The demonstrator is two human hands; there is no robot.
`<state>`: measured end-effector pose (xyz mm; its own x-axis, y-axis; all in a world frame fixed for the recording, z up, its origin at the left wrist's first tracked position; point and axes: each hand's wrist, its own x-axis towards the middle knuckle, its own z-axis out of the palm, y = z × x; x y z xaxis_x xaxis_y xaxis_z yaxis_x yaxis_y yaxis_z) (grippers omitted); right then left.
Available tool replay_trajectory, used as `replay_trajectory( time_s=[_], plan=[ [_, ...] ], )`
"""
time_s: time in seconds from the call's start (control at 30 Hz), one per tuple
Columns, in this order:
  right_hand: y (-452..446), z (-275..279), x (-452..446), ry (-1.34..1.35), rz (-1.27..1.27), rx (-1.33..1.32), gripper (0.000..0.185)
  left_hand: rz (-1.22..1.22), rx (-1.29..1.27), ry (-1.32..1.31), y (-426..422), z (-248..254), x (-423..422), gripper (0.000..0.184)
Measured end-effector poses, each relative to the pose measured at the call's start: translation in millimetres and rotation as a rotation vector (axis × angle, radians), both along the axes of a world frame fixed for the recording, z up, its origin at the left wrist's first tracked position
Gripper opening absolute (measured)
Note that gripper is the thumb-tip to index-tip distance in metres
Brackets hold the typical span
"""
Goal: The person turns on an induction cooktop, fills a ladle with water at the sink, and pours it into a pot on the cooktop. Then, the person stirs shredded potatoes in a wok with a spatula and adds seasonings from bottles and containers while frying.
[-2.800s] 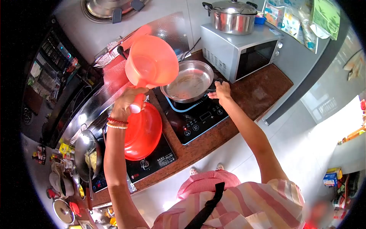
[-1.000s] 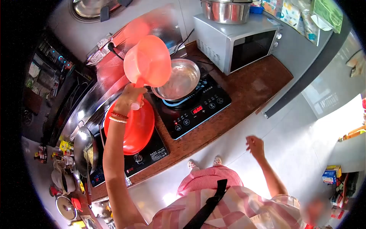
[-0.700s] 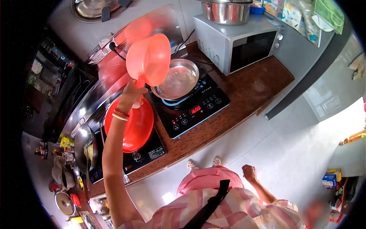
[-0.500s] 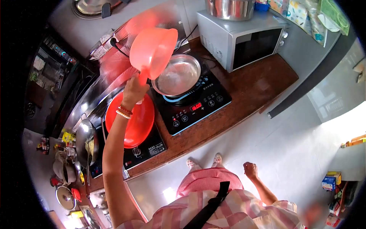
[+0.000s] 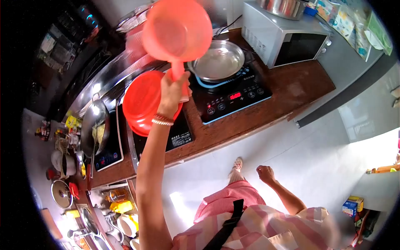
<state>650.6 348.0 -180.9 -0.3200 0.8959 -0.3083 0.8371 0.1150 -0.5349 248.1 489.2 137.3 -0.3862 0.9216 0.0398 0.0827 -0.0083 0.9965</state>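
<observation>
My left hand (image 5: 173, 93) is closed around the handle of a red plastic water dipper (image 5: 177, 33). The dipper's bowl is raised above the back of the counter, left of a shallow steel pan (image 5: 218, 61). That pan sits on a black induction cooker (image 5: 239, 96) with a lit red display; its bottom looks shiny and wet. Below my left hand, a red plastic basin (image 5: 141, 100) rests over a second black cooker, partly hidden by my wrist. My right hand (image 5: 266, 173) hangs over the floor by my side, fingers curled in, with nothing visible in it.
A silver microwave (image 5: 287, 37) with a steel pot (image 5: 283, 7) on top stands at the back right. On the left, a wok (image 5: 95, 125) with food and a spatula sits on another cooker. An open drawer (image 5: 121, 204) juts out at lower left.
The dipper has swung from a sideways tilt beside the pan to a raised, turned position, moving with my left hand. My view has shifted, and drawer contents now show at lower left.
</observation>
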Motion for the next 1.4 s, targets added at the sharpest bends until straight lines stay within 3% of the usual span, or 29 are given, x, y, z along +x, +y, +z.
replay_trajectory(
  time_s=[0.03, 0.17, 0.37, 0.43, 0.53, 0.57, 0.7, 0.8, 0.9, 1.03, 1.33, 1.37, 1.4],
  plan=[
    [-4.3, 2.7, -10.8, 0.008, 0.043, 0.020, 0.014, 0.000, 0.048, -0.248, -28.0, 8.1, -2.6, 0.023],
    [-36.7, 9.5, -59.5, 0.005, 0.206, 0.009, 0.014, 0.166, 0.257, -0.629, -196.8, 41.8, -41.3, 0.025],
    [-130.8, -3.9, -155.9, -0.017, 0.635, -0.050, 0.018, 0.450, 0.605, -0.608, -549.2, 55.1, -50.8, 0.040],
    [-172.6, -13.8, -193.4, 0.140, 0.791, -0.040, 0.021, 0.906, 0.625, -0.618, -654.1, 37.4, -26.4, 0.039],
    [-225.8, -32.3, -250.8, 0.120, 1.033, -0.071, 0.021, 1.384, 0.581, -0.711, -768.1, 6.9, 19.1, 0.029],
    [-242.1, -9.7, -278.5, 0.070, 1.124, -0.114, 0.020, 1.522, 0.567, -0.730, -788.4, -0.6, 26.8, 0.026],
    [-274.5, -13.2, -356.4, 0.068, 1.342, -0.019, 0.015, 1.727, 0.755, -0.859, -869.3, -55.0, 67.3, 0.022],
    [-284.1, -48.8, -418.6, 0.079, 1.417, -0.095, 0.016, 1.763, 0.971, -0.935, -891.0, -86.9, 65.3, 0.023],
    [-312.1, -43.8, -480.8, -0.172, 1.357, -0.185, 0.016, 1.799, 1.059, -0.984, -916.0, -97.2, 32.5, 0.023],
    [-384.0, -36.8, -581.2, -0.190, 1.495, -0.163, 0.018, 1.767, 1.154, -1.000, -946.9, -87.3, -38.7, 0.023],
    [-615.7, 50.1, -854.2, 0.301, 1.733, -0.320, 0.020, 1.805, 1.075, -0.874, -1028.6, -68.7, -184.9, 0.029],
    [-648.4, 77.0, -880.6, 0.254, 1.735, -0.390, 0.019, 1.837, 1.041, -0.869, -1038.4, -67.7, -196.4, 0.030],
    [-677.6, 80.4, -908.5, 0.453, 1.829, -0.312, 0.018, 1.823, 1.036, -0.880, -1049.9, -67.9, -207.4, 0.031]
  ],
)
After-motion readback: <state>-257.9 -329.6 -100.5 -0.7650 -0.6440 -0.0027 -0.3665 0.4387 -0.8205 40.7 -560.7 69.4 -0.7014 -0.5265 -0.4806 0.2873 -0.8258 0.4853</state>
